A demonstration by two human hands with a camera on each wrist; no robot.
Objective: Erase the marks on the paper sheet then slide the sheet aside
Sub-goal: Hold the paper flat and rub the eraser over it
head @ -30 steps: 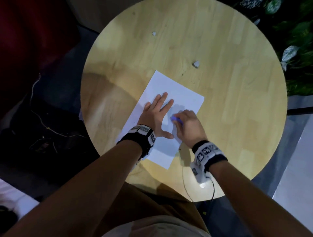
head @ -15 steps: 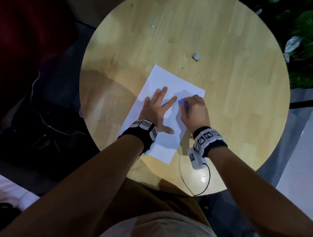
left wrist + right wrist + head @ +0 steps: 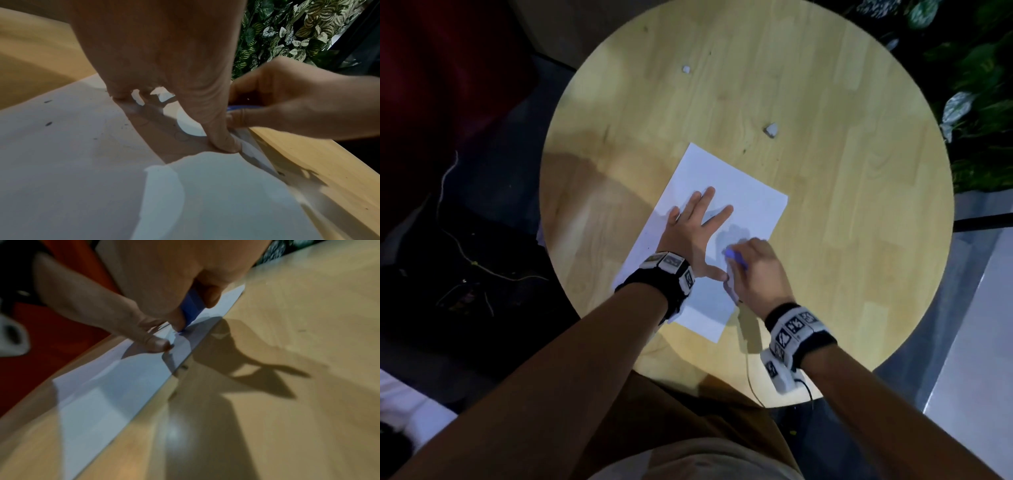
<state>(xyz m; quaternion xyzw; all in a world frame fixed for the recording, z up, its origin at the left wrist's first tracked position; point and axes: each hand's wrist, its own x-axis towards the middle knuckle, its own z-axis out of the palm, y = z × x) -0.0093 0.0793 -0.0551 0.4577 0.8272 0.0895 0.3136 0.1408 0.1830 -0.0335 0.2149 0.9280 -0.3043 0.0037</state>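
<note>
Left hand [image 3: 697,236] flat, fingers spread, pinning paper sheet [image 3: 743,192] to bench [image 3: 842,212]; right hand [image 3: 755,274] pinches blue eraser [image 3: 192,305], rubbing near right edge.

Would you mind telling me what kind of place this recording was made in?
Probably an indoor lounge or café-style corner, though I can't be sure: a small round wooden table, a wall of variegated foliage behind it, and a dark floor with loose cables.

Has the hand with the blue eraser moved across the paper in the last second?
Yes. Half a second ago the right hand was up by the left hand's fingertips; now it has pulled back toward the person, beside the left thumb, rubbing the eraser on the paper sheet.
</note>
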